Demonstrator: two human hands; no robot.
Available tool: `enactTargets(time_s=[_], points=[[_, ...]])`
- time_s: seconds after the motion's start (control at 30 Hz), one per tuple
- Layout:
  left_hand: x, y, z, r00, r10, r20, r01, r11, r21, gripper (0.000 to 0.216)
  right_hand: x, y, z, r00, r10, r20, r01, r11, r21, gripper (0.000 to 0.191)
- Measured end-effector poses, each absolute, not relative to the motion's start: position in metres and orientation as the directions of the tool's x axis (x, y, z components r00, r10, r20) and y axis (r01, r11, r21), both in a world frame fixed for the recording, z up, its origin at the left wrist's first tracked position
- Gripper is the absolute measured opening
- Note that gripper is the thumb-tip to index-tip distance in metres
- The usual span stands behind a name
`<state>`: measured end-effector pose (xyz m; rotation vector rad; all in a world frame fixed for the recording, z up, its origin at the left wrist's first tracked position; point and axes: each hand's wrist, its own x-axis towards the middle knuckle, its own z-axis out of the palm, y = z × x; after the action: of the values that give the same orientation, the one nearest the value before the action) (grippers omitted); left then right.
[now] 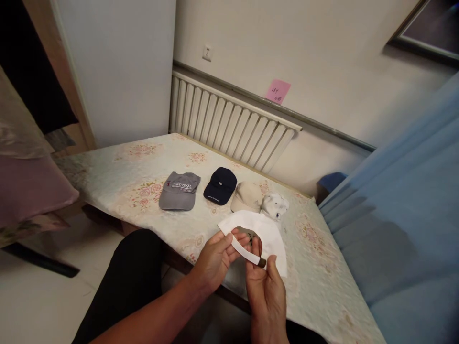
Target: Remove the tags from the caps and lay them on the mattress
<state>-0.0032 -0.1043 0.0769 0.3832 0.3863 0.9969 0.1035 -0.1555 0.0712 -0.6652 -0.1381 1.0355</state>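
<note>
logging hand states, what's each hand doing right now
Left hand: closed on the white strap of the white hat.
Right hand: holding the same strap near its dark end.

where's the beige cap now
In the head view, just right of centre, the beige cap lies between the navy cap and the small white cap, beyond the held white visor.

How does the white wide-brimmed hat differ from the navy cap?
The white hat is held by the left hand and right hand, while the navy cap lies on the floral cover. The white hat's brim is broader than the navy cap's bill. Both are headwear.
</note>
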Motion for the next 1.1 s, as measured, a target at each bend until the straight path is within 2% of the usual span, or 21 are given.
enactTargets(time_s=[0.1, 0.27, 0.4, 0.47, 0.7, 0.93, 1.1], points=[[0.000, -0.114, 0.077, 0.513, 0.855, -0.080, -0.724, 0.481, 0.495, 0.026, 0.103, -0.154, 0.070, 0.530, 0.824, -0.201, -0.746, 0.341, -0.572, 0.031], [0.010, -0.129, 0.077, 0.447, 0.891, -0.081, -0.571, 0.353, 0.741, 0.021, 0.097, -0.153, 0.069, 0.526, 0.822, -0.218, -0.757, 0.336, -0.561, 0.034], [0.017, -0.130, 0.074, 0.412, 0.908, -0.078, -0.482, 0.290, 0.827, 0.008, 0.092, -0.152, 0.067, 0.507, 0.841, -0.190, -0.728, 0.299, -0.618, 0.044], [0.019, -0.128, 0.072, 0.405, 0.911, -0.074, -0.446, 0.267, 0.854, 0.009, 0.091, -0.152, 0.067, 0.507, 0.842, -0.182, -0.717, 0.295, -0.632, 0.048], [0.016, -0.121, 0.065, 0.451, 0.891, -0.057, -0.472, 0.292, 0.832, 0.013, 0.092, -0.153, 0.069, 0.501, 0.838, -0.215, -0.731, 0.278, -0.623, 0.042], [0.011, -0.113, 0.060, 0.379, 0.925, -0.029, -0.524, 0.240, 0.817, 0.015, 0.097, -0.155, 0.070, 0.520, 0.812, -0.265, -0.780, 0.325, -0.535, 0.033], [0.013, -0.114, 0.065, 0.390, 0.919, -0.058, -0.509, 0.268, 0.818, 0.015, 0.096, -0.158, 0.066, 0.515, 0.833, -0.203, -0.753, 0.327, -0.572, 0.036]])
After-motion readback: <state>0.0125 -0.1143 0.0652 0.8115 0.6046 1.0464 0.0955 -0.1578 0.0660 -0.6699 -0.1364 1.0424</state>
